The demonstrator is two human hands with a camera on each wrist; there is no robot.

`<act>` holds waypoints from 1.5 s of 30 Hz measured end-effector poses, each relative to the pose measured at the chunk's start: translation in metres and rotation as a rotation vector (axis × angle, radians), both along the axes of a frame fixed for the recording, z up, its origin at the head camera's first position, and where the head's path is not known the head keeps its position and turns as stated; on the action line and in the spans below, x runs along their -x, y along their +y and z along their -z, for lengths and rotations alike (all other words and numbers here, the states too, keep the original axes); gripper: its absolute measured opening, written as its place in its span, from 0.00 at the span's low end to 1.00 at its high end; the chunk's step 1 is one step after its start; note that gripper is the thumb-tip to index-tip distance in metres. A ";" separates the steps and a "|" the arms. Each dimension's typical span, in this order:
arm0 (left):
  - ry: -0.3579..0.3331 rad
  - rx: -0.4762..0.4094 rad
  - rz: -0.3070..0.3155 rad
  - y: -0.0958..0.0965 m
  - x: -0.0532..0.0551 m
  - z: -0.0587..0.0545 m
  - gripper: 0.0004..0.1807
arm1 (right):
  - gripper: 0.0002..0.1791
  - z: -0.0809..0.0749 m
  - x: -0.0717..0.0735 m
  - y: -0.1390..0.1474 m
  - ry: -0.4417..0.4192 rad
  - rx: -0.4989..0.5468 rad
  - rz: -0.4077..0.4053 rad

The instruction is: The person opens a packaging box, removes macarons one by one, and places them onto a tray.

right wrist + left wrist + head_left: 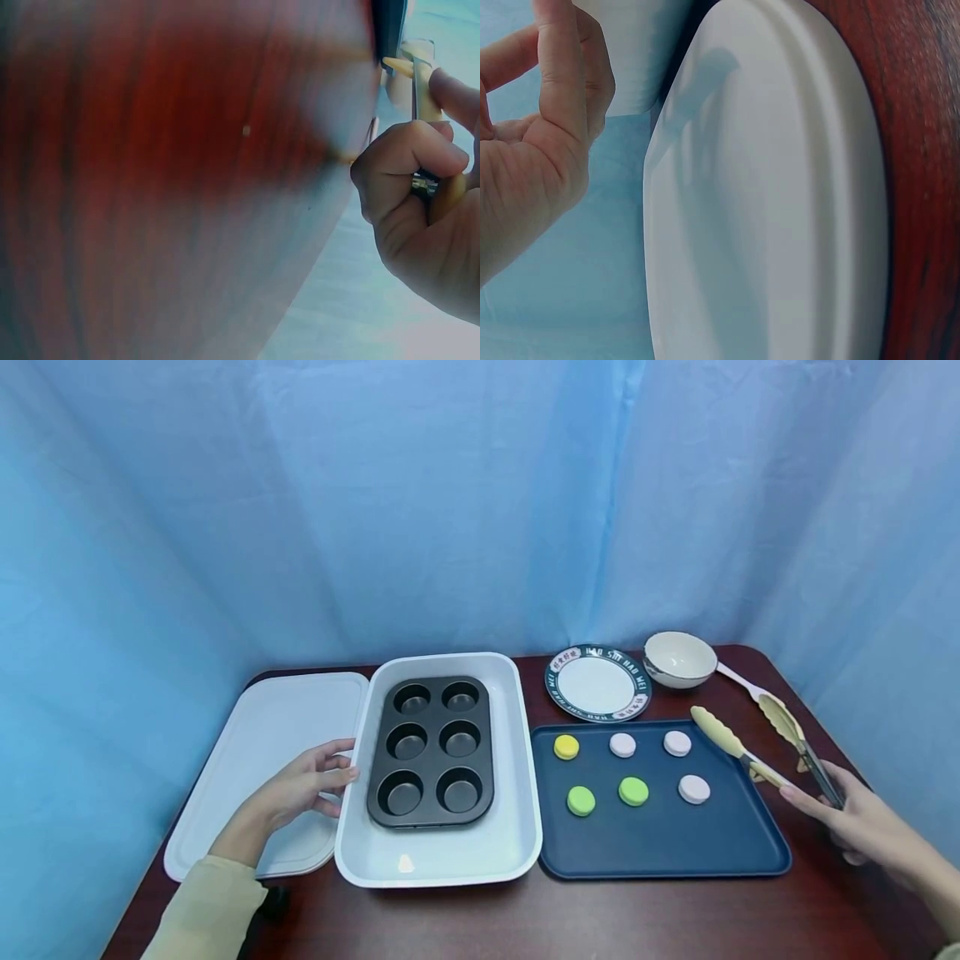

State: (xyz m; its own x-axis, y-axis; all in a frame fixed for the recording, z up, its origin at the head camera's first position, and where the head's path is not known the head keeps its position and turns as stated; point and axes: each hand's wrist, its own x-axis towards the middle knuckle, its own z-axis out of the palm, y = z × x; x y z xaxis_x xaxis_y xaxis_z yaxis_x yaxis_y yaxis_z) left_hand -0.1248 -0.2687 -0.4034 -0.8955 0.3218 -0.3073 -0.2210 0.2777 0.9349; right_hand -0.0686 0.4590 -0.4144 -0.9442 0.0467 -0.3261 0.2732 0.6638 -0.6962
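Note:
My left hand [303, 783] is at the left side of a deep white tray [442, 864], fingertips at its rim; whether they touch is hard to tell. Inside that tray lies a dark muffin tin [431, 760] with empty cups. My right hand [862, 818] grips a pair of tongs [806, 758] with cream tips, their arms spread apart, beside a blue tray [660, 847]. On the blue tray sit a yellow macaron [566, 747], two green ones, such as this macaron [633, 791], and three pale pink ones, such as this macaron [693, 789]. The right wrist view shows curled fingers around the tongs [424, 97].
Under my left forearm lies a flat white board or lid [285, 718]. Behind the blue tray stand a patterned-rim plate [598, 685] and a white bowl [678, 660]. A pale handle [738, 679] lies right of the bowl. Blue curtains [450, 510] hang behind the dark wooden table [600, 918].

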 end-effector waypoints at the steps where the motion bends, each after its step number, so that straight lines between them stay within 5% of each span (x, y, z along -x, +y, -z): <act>1: -0.001 0.000 -0.001 0.000 0.000 0.000 0.38 | 0.55 0.000 0.000 -0.001 0.008 0.005 -0.003; 25: -0.009 -0.003 -0.002 -0.004 -0.003 0.000 0.39 | 0.48 -0.012 0.002 -0.017 -0.064 0.053 -0.053; 31: -0.006 0.014 -0.010 -0.004 -0.004 0.000 0.38 | 0.53 -0.012 0.001 -0.021 -0.066 -0.102 -0.087; 38: -0.014 0.030 -0.028 -0.004 -0.002 0.002 0.38 | 0.55 -0.016 0.007 -0.017 -0.013 -0.409 -0.175; 45: -0.014 0.020 -0.023 -0.001 -0.001 0.004 0.37 | 0.52 -0.018 0.009 -0.015 0.030 -0.434 -0.206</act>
State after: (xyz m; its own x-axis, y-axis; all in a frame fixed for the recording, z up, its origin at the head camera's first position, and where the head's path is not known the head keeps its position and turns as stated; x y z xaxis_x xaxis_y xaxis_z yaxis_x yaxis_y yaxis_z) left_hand -0.1242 -0.2695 -0.4075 -0.8982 0.2951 -0.3257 -0.2402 0.2911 0.9261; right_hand -0.0777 0.4439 -0.3963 -0.9568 -0.0160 -0.2903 0.0900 0.9331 -0.3481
